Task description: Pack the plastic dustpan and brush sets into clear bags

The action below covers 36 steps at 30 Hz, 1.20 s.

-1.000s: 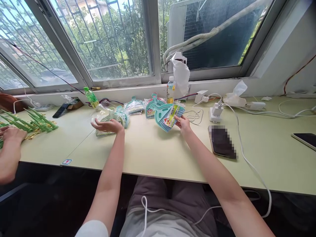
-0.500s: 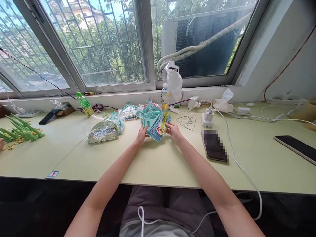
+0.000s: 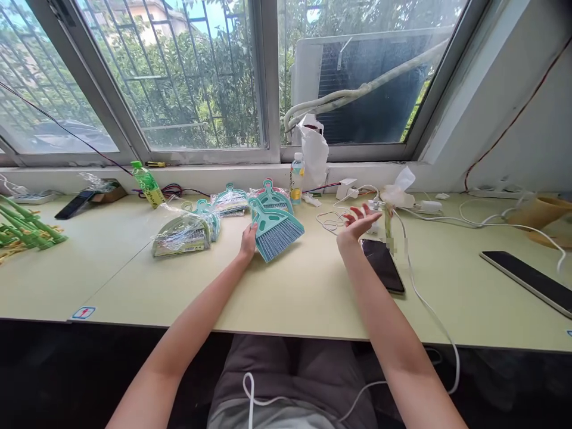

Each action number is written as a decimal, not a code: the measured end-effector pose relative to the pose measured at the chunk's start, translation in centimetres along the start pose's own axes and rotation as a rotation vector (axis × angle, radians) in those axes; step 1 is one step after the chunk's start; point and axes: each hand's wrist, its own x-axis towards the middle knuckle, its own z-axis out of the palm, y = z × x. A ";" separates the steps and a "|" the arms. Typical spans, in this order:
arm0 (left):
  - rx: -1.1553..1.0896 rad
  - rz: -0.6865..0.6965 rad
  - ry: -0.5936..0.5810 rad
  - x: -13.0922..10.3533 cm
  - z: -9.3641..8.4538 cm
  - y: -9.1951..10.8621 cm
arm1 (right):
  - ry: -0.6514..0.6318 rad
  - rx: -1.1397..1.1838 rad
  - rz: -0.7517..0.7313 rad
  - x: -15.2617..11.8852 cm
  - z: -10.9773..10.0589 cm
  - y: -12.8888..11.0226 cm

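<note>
- So, the person's left hand (image 3: 249, 241) is gripping a teal dustpan-and-brush set (image 3: 277, 229) by its left edge, thumb showing on the near side.
- That set is sitting roughly mid-table, tilting so the handle is pointing up and left and the grey-blue bristles are fanning down and right. Can't tell if its bottom edge is touching the table (image 3: 304, 298).
- Right hand (image 3: 360, 223) is hanging released, palm turned up and fingers loosely spread, near the far end of a dark phone (image 3: 383, 266).
- Just beyond those fingertips a yellowish-green strip (image 3: 388, 223) is showing, partly blurred, so no telling whether it's resting on anything.
- Right behind the held set, another teal set with a red-edged handle (image 3: 269, 189) is lying, with a clear bottle (image 3: 296, 179) standing just to its right.
- Over to the left, a plastic-wrapped dustpan (image 3: 183, 235) is lying near the left hand, and a green bottle (image 3: 147, 185) is leaning farther back.
- Some green stalks (image 3: 31, 226) are lying way over at the left edge.
</note>
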 end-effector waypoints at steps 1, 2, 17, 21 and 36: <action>0.015 0.012 -0.032 -0.1 0.2 0.0 | -0.058 -0.084 0.024 -0.7 0.0 0.4; 0.028 0.026 -0.063 -0.3 0.3 0.0 | -0.141 -0.204 0.046 -1.7 0.1 1.1; 0.239 0.171 -0.299 -3.1 2.3 0.7 | -0.800 -1.435 -0.716 -11.1 0.8 3.5; 0.243 0.219 -0.312 -3.0 2.3 0.5 | -0.802 -1.562 -0.739 -10.8 0.9 3.1; 0.174 0.204 -0.320 -2.9 2.1 2.2 | -0.877 -1.270 -0.512 -9.4 1.3 2.8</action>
